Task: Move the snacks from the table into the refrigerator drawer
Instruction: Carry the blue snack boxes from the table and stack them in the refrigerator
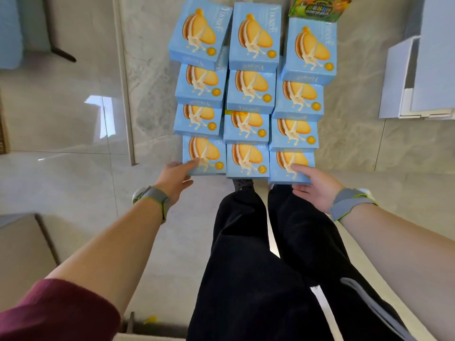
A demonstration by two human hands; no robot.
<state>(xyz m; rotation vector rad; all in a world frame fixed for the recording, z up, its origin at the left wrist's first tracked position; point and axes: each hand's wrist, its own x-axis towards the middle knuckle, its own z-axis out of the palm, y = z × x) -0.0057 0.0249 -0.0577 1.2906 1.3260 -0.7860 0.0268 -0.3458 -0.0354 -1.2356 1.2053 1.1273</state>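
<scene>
While both hands clamp the near row, the blue snack boxes (248, 104) run away from them in three columns, four deep, each overlapping the next.

Left hand (176, 179): thumb on the face of the left near box (209, 153), fingers under its outer corner.

Right hand (314, 187): thumb on the face of the right near box (293, 163), fingers under its near edge.

Middle near box (247, 161) sits between the hands, touched by neither.

Green pack (317, 8) is beyond the far-right box, farthest from the right hand.

Marbled slab (152, 70) lies beyond the left hand; can't tell if the boxes rest on it or are carried.

Grey wristband (152, 198) behind each hand. White carton (403, 77) well right of the right hand. Black trousers (246, 267) below both hands.
</scene>
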